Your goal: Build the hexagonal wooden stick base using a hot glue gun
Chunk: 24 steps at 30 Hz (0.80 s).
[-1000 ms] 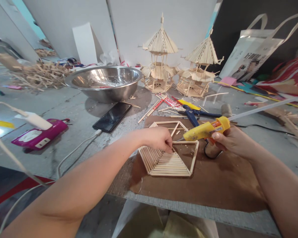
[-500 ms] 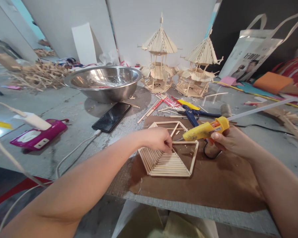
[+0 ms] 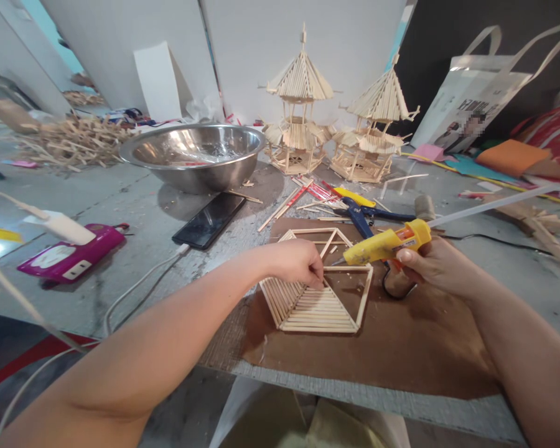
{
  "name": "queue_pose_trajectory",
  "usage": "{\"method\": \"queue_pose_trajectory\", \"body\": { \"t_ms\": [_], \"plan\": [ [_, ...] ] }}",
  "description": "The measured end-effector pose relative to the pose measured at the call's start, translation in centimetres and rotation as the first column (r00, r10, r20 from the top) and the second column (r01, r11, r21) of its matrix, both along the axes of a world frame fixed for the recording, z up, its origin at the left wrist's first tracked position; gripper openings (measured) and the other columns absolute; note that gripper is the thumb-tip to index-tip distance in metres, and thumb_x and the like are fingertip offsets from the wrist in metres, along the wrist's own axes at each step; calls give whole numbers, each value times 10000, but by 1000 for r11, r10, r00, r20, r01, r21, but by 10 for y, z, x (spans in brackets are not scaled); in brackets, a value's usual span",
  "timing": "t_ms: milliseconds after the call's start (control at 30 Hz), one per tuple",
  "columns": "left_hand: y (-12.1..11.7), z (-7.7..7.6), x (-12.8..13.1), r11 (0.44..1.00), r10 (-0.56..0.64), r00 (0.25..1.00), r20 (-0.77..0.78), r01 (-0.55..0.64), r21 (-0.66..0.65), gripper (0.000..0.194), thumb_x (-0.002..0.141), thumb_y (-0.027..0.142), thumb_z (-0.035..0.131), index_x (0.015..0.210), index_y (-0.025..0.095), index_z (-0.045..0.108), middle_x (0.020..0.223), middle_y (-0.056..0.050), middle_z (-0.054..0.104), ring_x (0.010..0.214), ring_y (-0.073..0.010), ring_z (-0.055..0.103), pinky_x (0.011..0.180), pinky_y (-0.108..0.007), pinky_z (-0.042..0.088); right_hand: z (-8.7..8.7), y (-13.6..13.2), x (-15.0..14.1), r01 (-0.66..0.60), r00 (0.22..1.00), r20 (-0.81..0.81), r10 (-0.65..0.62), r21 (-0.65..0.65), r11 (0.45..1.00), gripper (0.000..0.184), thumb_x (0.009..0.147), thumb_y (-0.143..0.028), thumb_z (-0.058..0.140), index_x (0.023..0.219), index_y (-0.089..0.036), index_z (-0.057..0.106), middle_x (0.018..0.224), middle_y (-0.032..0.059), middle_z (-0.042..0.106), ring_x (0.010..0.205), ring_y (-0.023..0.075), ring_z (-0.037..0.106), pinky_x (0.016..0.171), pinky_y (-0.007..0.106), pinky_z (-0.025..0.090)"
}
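Note:
A six-sided frame of thin wooden sticks [image 3: 322,311] lies on a brown board [image 3: 401,354]; two of its near wedges are filled with rows of sticks. My left hand [image 3: 303,262] is over the frame's middle, fingers pinched together at the narrow top of the front wedge; whatever is between the fingertips is too small or hidden to name. My right hand [image 3: 434,267] grips a yellow glue gun [image 3: 382,242] with a clear glue stick out of its back. The gun's nozzle points left, just above the frame and a little right of my left fingers.
Two stick pagodas [image 3: 300,124] stand at the back. Left of them are a steel bowl [image 3: 205,177], a phone [image 3: 210,221] and a purple power strip [image 3: 74,252]. Blue-handled pliers [image 3: 359,214] and loose sticks [image 3: 284,205] lie behind the frame. A white bag [image 3: 466,93] is at right.

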<state>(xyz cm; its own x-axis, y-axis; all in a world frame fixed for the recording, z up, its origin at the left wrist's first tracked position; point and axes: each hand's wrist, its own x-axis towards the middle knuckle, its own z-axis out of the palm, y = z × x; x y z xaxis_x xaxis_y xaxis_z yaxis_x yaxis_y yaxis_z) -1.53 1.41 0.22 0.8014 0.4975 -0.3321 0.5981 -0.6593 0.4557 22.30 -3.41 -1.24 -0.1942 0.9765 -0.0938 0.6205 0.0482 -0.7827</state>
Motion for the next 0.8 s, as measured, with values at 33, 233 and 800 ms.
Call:
{"method": "queue_pose_trajectory", "body": {
  "t_ms": [33, 233, 800],
  "plan": [
    [0, 0, 0, 1000, 1, 1000, -2, -1, -2, 198, 657, 277, 560, 794, 173, 656, 746, -11, 660, 588, -76, 523, 539, -178, 330, 0, 0, 0, -2, 1000, 3, 2, -2, 1000, 445, 652, -580, 430, 579, -148, 512, 418, -26, 381, 376, 58, 308, 357, 212, 249],
    [0, 0, 0, 1000, -9, 1000, -11, 9, 16, 193, 656, 275, 564, 787, 169, 659, 742, -13, 661, 581, -74, 523, 534, -175, 328, 0, 1, 0, 7, 1000, -13, -7, -16, 1000, 455, 642, -591, 432, 569, -150, 514, 408, -24, 377, 368, 61, 309, 349, 213, 246],
    [0, -1, 0, 1000, -13, 1000, -5, 13, 14, 192, 659, 261, 560, 800, 175, 656, 754, -5, 662, 597, -75, 531, 545, -174, 335, -1, 0, 0, 43, 998, -45, -43, -1, 999, 440, 624, -578, 468, 561, -147, 529, 397, -28, 390, 358, 56, 316, 336, 197, 263]
  ]
}}
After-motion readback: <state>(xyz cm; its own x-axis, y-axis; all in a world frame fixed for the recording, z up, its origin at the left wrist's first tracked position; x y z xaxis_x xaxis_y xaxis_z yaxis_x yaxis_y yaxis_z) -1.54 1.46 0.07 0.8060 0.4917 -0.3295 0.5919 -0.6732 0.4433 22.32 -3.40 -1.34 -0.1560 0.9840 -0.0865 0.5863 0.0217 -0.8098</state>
